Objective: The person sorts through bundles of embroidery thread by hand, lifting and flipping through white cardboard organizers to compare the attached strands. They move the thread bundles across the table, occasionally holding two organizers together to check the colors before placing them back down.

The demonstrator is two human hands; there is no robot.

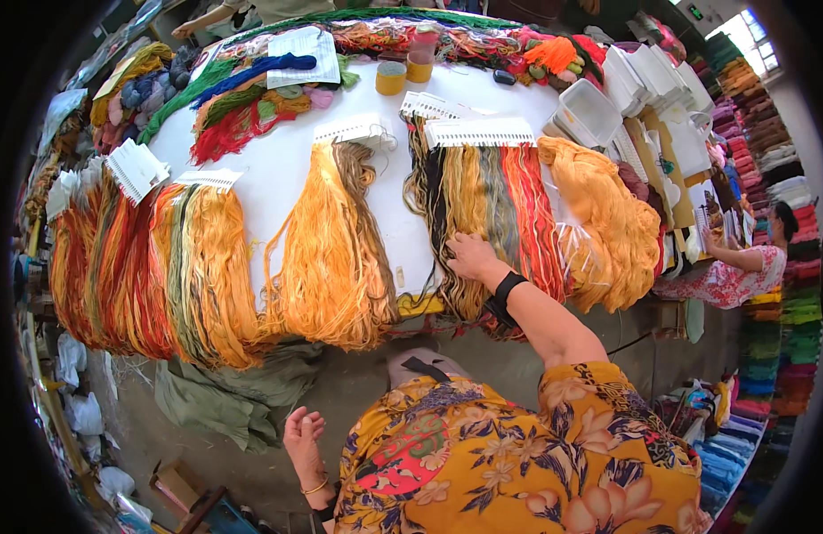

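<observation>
My right hand [472,258] reaches onto the table, its fingers bent into the black and golden-brown thread [465,209]. This thread hangs from a white punched card [480,133], beside grey and red-orange strands [523,196] on the same card. The fingertips are partly sunk in the strands. My left hand [305,436] hangs low by my side, away from the table, with its fingers loosely curled, apart and holding nothing. Left of my right hand lies a separate orange-yellow bundle of thread [331,249] on its own white card [351,130].
More carded thread bundles [211,267] cover the table's left side. A loose orange hank [598,222] lies at the right, near a clear plastic box [587,114]. Yellow tape rolls [391,78] stand farther back. Another person [741,262] works at the right. Green cloth [238,392] lies below the table's edge.
</observation>
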